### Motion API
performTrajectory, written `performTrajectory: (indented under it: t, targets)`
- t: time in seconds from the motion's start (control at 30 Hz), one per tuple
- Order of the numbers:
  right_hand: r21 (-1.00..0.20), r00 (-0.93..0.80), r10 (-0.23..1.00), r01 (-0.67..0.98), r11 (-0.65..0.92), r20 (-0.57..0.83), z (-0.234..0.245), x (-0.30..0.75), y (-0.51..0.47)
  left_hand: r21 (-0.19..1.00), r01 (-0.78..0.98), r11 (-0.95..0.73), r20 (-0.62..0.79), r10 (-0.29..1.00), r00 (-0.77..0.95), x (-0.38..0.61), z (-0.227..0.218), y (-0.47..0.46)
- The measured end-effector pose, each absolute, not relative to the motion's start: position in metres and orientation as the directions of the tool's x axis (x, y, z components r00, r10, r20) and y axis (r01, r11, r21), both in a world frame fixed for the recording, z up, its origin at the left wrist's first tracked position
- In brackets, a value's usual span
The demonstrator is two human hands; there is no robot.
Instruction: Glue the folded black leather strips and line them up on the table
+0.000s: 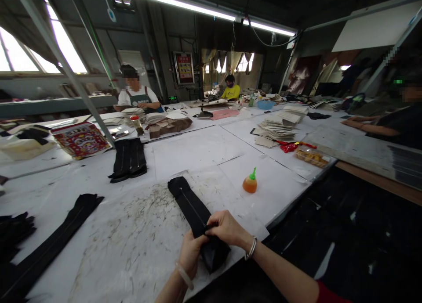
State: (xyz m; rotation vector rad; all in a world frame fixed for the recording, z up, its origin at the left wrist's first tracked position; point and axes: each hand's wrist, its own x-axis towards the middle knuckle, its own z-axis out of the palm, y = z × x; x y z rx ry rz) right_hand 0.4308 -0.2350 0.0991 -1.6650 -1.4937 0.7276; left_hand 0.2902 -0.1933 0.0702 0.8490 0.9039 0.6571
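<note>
A long black fabric strip with a zipper-like line down its middle (189,202) lies on the white table in front of me. My left hand (193,250) is closed on its left edge, thumb on top. From the right, my right hand (226,227) pinches the strip near the middle line, its fingertips close to my left thumb. Whether something small is between those fingertips I cannot make out. An orange squeeze bottle with a green nozzle (249,184) stands to the right of the strip.
Similar black pieces (128,159) and a long black strip (56,241) lie to the left. A red patterned bag (81,139), stacked grey sheets (278,126) and a clear food box (311,157) are farther off. Several people sit around the table. Its edge runs along my right.
</note>
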Motion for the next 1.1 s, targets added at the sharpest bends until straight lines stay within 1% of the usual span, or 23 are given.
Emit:
performTrajectory:
  t: [0.07,0.13,0.37,0.47,0.57,0.63,0.67,0.7,0.73,0.77,0.8,0.83,0.87,0.9,0.93,0.97,1.0,1.03,1.1]
  targets:
    - [-0.877,0.195,0.981,0.473,-0.081,0.014,0.096,0.432,-0.228,0.849,-0.134,0.512,-0.394,0.781,0.485,0.289,0.070,-0.191]
    - [-0.902,0.252,0.967,0.412,-0.127,-0.021,0.093,0.431,-0.223,0.840,-0.130,0.527,-0.405,0.767,0.498,0.288,0.071,-0.189]
    - [-0.949,0.433,0.892,0.205,-0.239,-0.131,0.078,0.427,-0.220,0.784,-0.150,0.602,-0.463,0.729,0.504,0.280,0.080,-0.188]
    - [-0.955,0.426,0.877,0.085,-0.283,-0.222,0.071,0.424,-0.222,0.747,-0.142,0.649,-0.498,0.688,0.527,0.277,0.082,-0.187]
    - [-0.949,0.371,0.882,0.005,-0.315,-0.291,0.065,0.420,-0.221,0.783,-0.049,0.620,-0.482,0.655,0.582,0.275,0.081,-0.180]
    - [-0.944,0.359,0.879,-0.011,-0.331,-0.313,0.062,0.418,-0.220,0.848,0.105,0.519,-0.466,0.637,0.613,0.274,0.079,-0.171]
    - [-0.941,0.364,0.876,-0.008,-0.338,-0.317,0.060,0.417,-0.219,0.877,0.220,0.427,-0.464,0.637,0.616,0.272,0.078,-0.166]
    - [-0.939,0.373,0.872,0.002,-0.344,-0.318,0.059,0.417,-0.218,0.884,0.359,0.300,-0.465,0.643,0.608,0.271,0.078,-0.161]
    - [-0.937,0.383,0.868,0.017,-0.349,-0.316,0.057,0.417,-0.218,0.851,0.506,0.140,-0.460,0.662,0.592,0.268,0.080,-0.157]
    - [-0.935,0.392,0.865,0.035,-0.352,-0.311,0.056,0.417,-0.217,0.769,0.639,-0.032,-0.443,0.695,0.567,0.266,0.082,-0.153]
    - [-0.933,0.400,0.864,0.056,-0.355,-0.305,0.055,0.418,-0.216,0.646,0.741,-0.183,-0.409,0.736,0.539,0.264,0.084,-0.150]
    - [-0.930,0.406,0.864,0.079,-0.359,-0.299,0.054,0.418,-0.215,0.512,0.807,-0.293,-0.358,0.782,0.511,0.263,0.087,-0.149]
    - [-0.926,0.410,0.864,0.103,-0.362,-0.292,0.053,0.420,-0.214,0.397,0.842,-0.364,-0.294,0.819,0.493,0.263,0.091,-0.147]
    - [-0.922,0.411,0.865,0.128,-0.366,-0.287,0.053,0.421,-0.213,0.322,0.850,-0.416,-0.226,0.839,0.496,0.264,0.094,-0.146]
    - [-0.916,0.410,0.867,0.154,-0.371,-0.282,0.053,0.423,-0.212,0.290,0.836,-0.466,-0.173,0.834,0.524,0.266,0.097,-0.144]
    - [-0.910,0.408,0.870,0.180,-0.374,-0.277,0.054,0.424,-0.212,0.292,0.797,-0.528,-0.146,0.799,0.583,0.270,0.100,-0.141]
    - [-0.904,0.405,0.874,0.207,-0.374,-0.269,0.055,0.426,-0.211,0.319,0.732,-0.602,-0.142,0.733,0.665,0.275,0.102,-0.137]
    - [-0.899,0.401,0.879,0.234,-0.370,-0.257,0.057,0.427,-0.210,0.361,0.647,-0.672,-0.157,0.640,0.752,0.281,0.104,-0.131]
    - [-0.893,0.399,0.890,0.286,-0.349,-0.220,0.061,0.427,-0.211,0.453,0.472,-0.757,-0.212,0.422,0.881,0.294,0.104,-0.116]
